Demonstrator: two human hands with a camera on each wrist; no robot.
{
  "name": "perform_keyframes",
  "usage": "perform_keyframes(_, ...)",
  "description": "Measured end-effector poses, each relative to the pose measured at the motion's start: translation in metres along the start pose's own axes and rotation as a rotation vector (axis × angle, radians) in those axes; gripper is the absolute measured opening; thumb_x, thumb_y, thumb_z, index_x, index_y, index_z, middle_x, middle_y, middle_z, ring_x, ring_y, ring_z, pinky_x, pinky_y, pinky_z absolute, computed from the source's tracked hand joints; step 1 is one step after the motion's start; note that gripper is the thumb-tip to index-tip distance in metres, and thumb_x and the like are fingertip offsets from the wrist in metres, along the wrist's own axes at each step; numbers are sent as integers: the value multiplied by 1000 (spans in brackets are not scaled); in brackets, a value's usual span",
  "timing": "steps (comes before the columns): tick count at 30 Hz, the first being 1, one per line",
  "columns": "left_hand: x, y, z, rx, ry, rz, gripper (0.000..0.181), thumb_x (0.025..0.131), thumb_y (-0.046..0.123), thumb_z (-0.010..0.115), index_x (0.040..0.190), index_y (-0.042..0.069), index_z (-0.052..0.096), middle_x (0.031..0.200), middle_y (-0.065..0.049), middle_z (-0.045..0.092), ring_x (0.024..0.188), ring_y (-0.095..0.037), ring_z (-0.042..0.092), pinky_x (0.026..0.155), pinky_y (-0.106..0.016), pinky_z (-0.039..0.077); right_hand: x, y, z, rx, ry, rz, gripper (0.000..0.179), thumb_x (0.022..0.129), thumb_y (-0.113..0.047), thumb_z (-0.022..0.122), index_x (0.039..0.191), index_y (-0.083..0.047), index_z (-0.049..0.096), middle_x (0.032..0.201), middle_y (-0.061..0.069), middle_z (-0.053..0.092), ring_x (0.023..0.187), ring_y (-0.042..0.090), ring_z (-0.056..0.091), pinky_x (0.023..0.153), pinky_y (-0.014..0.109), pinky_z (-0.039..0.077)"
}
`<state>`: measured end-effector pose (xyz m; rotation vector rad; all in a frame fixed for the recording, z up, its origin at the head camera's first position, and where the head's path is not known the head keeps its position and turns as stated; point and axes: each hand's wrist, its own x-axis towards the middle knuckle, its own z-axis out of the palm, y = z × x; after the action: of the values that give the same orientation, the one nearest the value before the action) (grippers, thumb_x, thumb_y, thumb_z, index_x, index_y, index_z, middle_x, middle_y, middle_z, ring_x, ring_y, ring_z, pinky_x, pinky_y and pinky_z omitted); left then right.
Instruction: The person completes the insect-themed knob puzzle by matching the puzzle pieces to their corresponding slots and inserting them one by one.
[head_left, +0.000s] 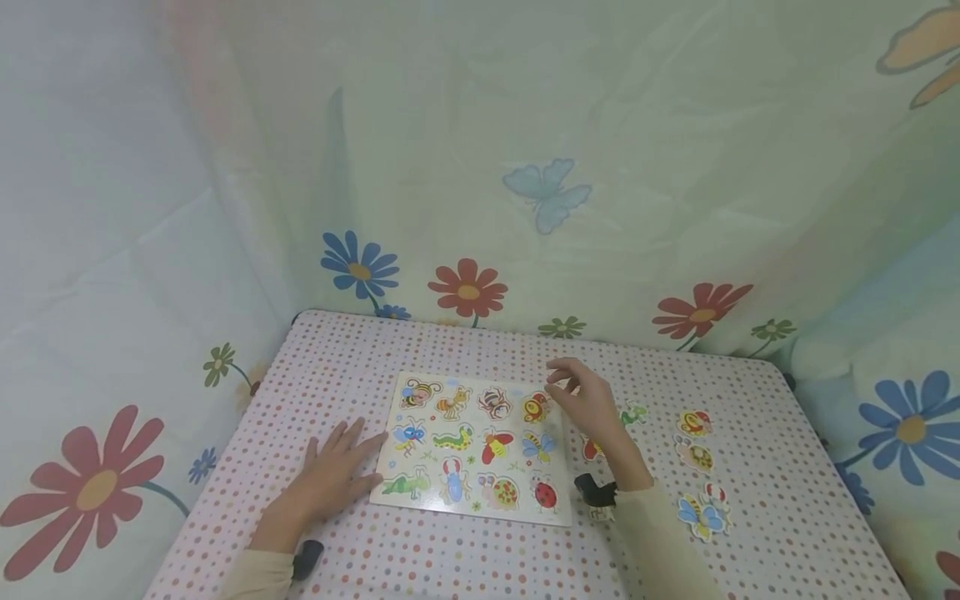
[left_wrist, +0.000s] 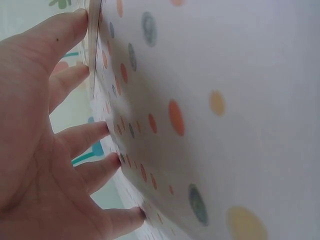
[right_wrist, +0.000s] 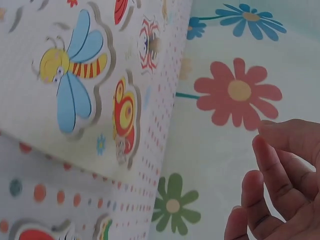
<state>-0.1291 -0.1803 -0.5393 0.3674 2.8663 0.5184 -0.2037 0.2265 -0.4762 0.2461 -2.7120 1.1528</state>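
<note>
An insect puzzle board (head_left: 472, 460) lies on the dotted tablecloth, bearing rows of insect pictures with cut outlines. My left hand (head_left: 333, 477) is spread at its left side. In the left wrist view, the thumb and index tips touch the board's edge (left_wrist: 93, 40), and the other fingertips rest on the cloth. My right hand (head_left: 588, 404) hovers over the board's far right corner, fingers loosely bent. Nothing shows between its fingertips (right_wrist: 261, 142). Nearest below it is the butterfly picture (right_wrist: 125, 117), beside a blue-winged bee picture (right_wrist: 75, 70).
Loose puzzle pieces lie right of the board: a green caterpillar (head_left: 633, 413), a butterfly (head_left: 694, 422), a snail (head_left: 696, 456), a beetle (head_left: 716, 493) and a blue-winged bee (head_left: 701, 518). A red piece (head_left: 591, 450) is partly hidden by the right forearm. Flowered curtains (head_left: 465, 208) stand behind the table.
</note>
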Motion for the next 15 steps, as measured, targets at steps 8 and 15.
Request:
perform_keyframes(8, 0, 0, -1, -14, -5, 0, 64, 96, 45, 64, 154, 29, 42, 164, -15, 19, 149, -43, 11, 111, -74, 1, -15, 26, -27, -32, 69, 18, 36, 95, -10, 70, 129, -7, 60, 102, 9, 70, 84, 22, 58, 55, 26, 47)
perform_keyframes(15, 0, -1, 0, -25, -6, 9, 64, 96, 45, 63, 154, 30, 41, 165, -14, 18, 149, -42, 10, 111, -74, 0, -30, 61, -56, -81, 174, 84, 37, 97, -14, 67, 132, -4, 57, 105, 16, 69, 85, 23, 56, 61, 30, 46)
